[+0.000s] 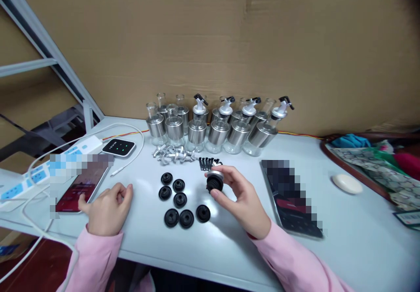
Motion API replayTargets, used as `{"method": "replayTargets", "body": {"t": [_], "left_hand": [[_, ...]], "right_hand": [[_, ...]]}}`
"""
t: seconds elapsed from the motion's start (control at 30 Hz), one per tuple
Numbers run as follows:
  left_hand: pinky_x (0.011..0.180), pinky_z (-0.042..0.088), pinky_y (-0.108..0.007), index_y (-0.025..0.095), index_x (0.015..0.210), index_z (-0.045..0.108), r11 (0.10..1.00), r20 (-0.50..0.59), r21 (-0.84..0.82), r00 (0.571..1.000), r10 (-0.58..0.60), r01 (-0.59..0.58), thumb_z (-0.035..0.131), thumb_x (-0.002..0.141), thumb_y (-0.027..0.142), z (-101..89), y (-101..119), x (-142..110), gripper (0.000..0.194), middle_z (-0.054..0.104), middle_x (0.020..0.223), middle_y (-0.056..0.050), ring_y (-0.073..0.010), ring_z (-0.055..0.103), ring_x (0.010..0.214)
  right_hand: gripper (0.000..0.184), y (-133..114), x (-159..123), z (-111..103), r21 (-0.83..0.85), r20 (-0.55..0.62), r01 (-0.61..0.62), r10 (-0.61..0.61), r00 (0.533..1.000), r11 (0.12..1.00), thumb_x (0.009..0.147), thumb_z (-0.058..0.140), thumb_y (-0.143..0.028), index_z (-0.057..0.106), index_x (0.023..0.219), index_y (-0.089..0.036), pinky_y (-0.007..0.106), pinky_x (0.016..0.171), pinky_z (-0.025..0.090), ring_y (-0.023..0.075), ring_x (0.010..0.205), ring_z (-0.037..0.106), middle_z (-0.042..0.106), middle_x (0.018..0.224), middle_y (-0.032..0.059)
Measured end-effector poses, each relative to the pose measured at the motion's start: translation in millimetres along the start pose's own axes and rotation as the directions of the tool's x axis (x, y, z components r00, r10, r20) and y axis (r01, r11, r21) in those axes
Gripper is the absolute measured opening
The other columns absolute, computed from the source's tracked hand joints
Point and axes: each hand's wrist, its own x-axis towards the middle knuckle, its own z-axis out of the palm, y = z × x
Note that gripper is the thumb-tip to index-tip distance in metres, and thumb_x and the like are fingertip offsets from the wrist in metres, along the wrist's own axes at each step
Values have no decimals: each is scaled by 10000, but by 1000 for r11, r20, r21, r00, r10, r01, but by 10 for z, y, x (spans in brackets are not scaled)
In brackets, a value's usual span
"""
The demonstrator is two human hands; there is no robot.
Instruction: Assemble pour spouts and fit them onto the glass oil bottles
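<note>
My right hand point(244, 200) grips a bottle pourer stopper point(215, 182) between thumb and fingers, its ribbed black rubber side toward me, above the table. Several black rubber rings point(180, 200) lie to its left, one of them point(203, 213) just below it. A row of small black levers point(206, 164) sits behind my fingers, partly hidden. My left hand point(110, 209) holds nothing; its fingers are loosely bent and apart, and one outer finger touches the screen of a phone point(87, 182). Silver pourer spouts point(173, 154) are heaped behind the rings.
Glass bottles with steel sleeves point(219, 131) stand at the back, several topped with pourers point(226, 106). A tablet-like dark device point(288, 200) lies right, beyond it a white oval object point(347, 183). On the left are a power strip point(39, 174), a small white device point(118, 147) and cables.
</note>
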Motion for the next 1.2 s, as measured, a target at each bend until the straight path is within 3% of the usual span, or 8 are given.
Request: {"method": "replayTargets", "body": {"t": [0.37, 0.47, 0.57, 0.67, 0.9, 0.97, 1.1, 1.2], "left_hand": [[949, 204, -565, 184, 512, 387, 997, -44, 36, 997, 66, -65, 386, 794, 428, 7, -101, 60, 372, 501, 455, 30, -154, 481, 502], [987, 154, -571, 188, 561, 409, 990, -162, 14, 977, 140, -140, 383, 823, 387, -2, -88, 24, 330, 511, 488, 35, -153, 497, 518], [1031, 186, -504, 194, 685, 460, 936, -347, -119, 897, 273, -331, 407, 841, 327, -70, 63, -30, 211, 578, 623, 10, -173, 565, 635], [949, 358, -400, 197, 795, 463, 764, -419, -305, 800, 429, -569, 422, 844, 280, -202, 391, -61, 104, 594, 730, -18, -180, 583, 728], [973, 292, -454, 163, 841, 522, 421, -331, -338, 525, 784, -842, 434, 838, 301, -444, 1136, -35, 163, 579, 627, 22, -128, 556, 583], [992, 251, -472, 169, 683, 520, 490, -306, -278, 560, 770, -826, 411, 849, 306, -438, 1115, -42, 242, 562, 548, 35, -116, 534, 525], [977, 202, -499, 173, 574, 493, 848, -198, -107, 846, 494, -520, 379, 857, 349, -327, 630, -57, 352, 555, 486, 39, -122, 533, 492], [960, 207, -494, 179, 503, 465, 967, -124, 47, 959, 255, -251, 333, 843, 393, -191, 94, -40, 422, 548, 430, 21, -151, 547, 483]], "right_hand": [[311, -16, 14, -17, 2, 8, 5, -5, 1000, 1000, 747, 617, -238, 516, 1041, -242, 373, 847, 446, 217, 947, 596, 629, 1013, 58], [314, -18, 11, -11, 13, -3, 12, -12, 1000, 1000, 753, 614, -250, 510, 1049, -237, 369, 848, 449, 215, 948, 596, 628, 1014, 63], [311, -17, 10, 2, 32, -4, 11, -11, 1000, 999, 759, 611, -264, 506, 1050, -232, 371, 852, 453, 215, 949, 599, 628, 1010, 66], [318, -8, 8, 17, 77, 13, -8, 7, 1000, 997, 764, 609, -272, 490, 1056, -229, 376, 848, 466, 217, 959, 596, 625, 1016, 74], [310, 8, 6, 26, 87, -1, 9, -9, 1000, 996, 763, 613, -262, 480, 1041, -230, 396, 890, 443, 215, 980, 587, 615, 1027, 77], [305, 5, 8, 19, 49, -17, 9, -9, 1000, 999, 758, 613, -261, 487, 1033, -229, 396, 880, 442, 221, 977, 586, 620, 1023, 79], [301, -4, 5, 6, -11, -30, -9, 9, 1000, 1000, 748, 606, -255, 494, 1026, -227, 393, 852, 445, 227, 956, 590, 632, 1009, 78], [302, -16, -7, 10, -23, -7, -4, 4, 1000, 1000, 750, 603, -245, 494, 1031, -231, 379, 849, 443, 220, 950, 590, 632, 1002, 69]]}}
